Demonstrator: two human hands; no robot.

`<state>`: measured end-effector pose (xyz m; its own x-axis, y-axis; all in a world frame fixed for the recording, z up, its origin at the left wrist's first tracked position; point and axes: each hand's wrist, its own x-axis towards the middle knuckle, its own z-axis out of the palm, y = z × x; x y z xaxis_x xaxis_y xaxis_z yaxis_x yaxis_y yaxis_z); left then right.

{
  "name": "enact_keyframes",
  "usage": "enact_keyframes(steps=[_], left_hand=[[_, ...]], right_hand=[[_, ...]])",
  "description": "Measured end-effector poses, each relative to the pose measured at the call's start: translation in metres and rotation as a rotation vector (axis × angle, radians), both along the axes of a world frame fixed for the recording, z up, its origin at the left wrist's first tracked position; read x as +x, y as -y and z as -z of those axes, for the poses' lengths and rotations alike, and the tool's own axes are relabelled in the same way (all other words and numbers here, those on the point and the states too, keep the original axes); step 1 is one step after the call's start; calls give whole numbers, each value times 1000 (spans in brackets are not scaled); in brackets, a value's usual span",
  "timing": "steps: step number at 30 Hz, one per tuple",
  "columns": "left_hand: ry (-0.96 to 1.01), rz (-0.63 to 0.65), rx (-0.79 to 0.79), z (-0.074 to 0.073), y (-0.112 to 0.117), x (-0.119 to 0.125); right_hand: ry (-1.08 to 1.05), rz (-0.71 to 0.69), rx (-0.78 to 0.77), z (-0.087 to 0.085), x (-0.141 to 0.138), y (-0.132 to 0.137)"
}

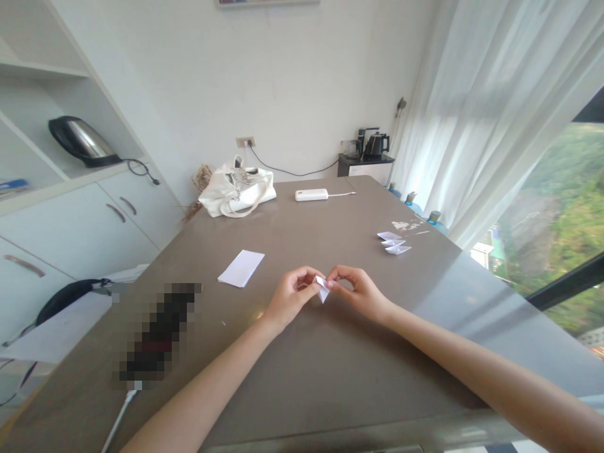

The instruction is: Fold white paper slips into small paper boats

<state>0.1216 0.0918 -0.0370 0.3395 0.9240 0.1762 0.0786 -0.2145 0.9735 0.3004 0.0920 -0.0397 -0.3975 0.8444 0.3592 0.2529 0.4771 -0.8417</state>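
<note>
Both of my hands meet over the middle of the grey table [330, 377]. My left hand [290, 294] and my right hand [357, 289] each pinch one side of a small folded white paper piece [322, 287], held just above the tabletop. The fingers of both hands are closed on it. A flat white sheet of paper [241, 268] lies to the left of my hands. Three small folded white paper shapes [394, 243] lie to the far right of my hands.
A white bag [236, 190] and a white power bank [311, 195] with a cable lie at the table's far end. Paper scraps [406, 225] sit near the right edge. A blurred dark object [158, 333] stands front left. A kettle [81, 141] sits on the left shelf.
</note>
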Motion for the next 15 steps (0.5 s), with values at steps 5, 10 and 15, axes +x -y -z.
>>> enact_keyframes(steps=[5, 10, 15], left_hand=[[-34, -56, 32, -4, 3, 1], [-6, -53, 35, -8, 6, 3], [21, -41, 37, -5, 5, 4]], right_hand=[[-39, -23, -48, 1, -2, 0], [-89, -32, -118, 3, -2, -2], [-70, -6, -102, 2, -1, -1]])
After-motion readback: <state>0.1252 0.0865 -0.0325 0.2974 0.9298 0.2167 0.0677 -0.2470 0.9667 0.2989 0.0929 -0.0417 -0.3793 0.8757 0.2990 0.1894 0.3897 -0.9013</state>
